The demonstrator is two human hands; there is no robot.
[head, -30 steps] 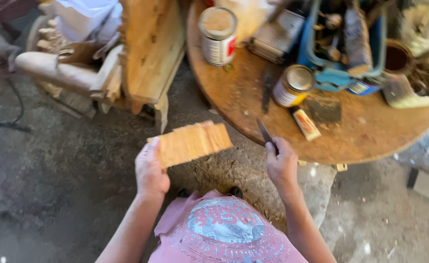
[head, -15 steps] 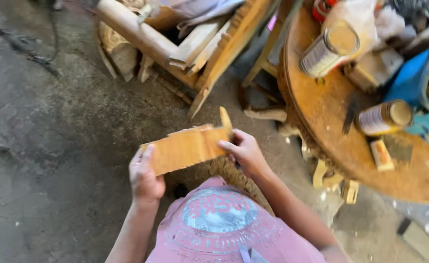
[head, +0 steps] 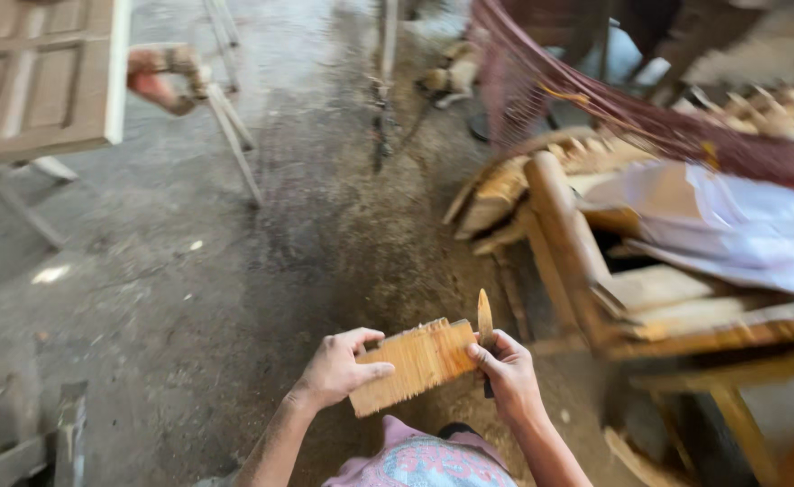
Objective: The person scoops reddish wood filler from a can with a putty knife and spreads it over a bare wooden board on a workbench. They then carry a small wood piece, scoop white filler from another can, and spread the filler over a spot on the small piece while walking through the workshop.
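A grey concrete floor (head: 171, 298) spreads under everything, with a wooden chair frame (head: 586, 271) lying just to the right and white sheets (head: 730, 225) draped over it. A panelled door (head: 36, 81) rests on trestles at upper left. Low in the view, above the lap, a ribbed wooden block (head: 415, 363) is held tilted, its right end higher. The left hand (head: 338, 368) closes its grip on the block's lower left end, thumb on top. The right hand (head: 508, 374) pinches the upper right end while gripping a slim blade-like tool (head: 484, 326) that stands upright against that edge; blur hides its exact kind. To work well, I judge the left grip should brace the block firmly, fingers kept away from the tool's edge, with short, controlled strokes
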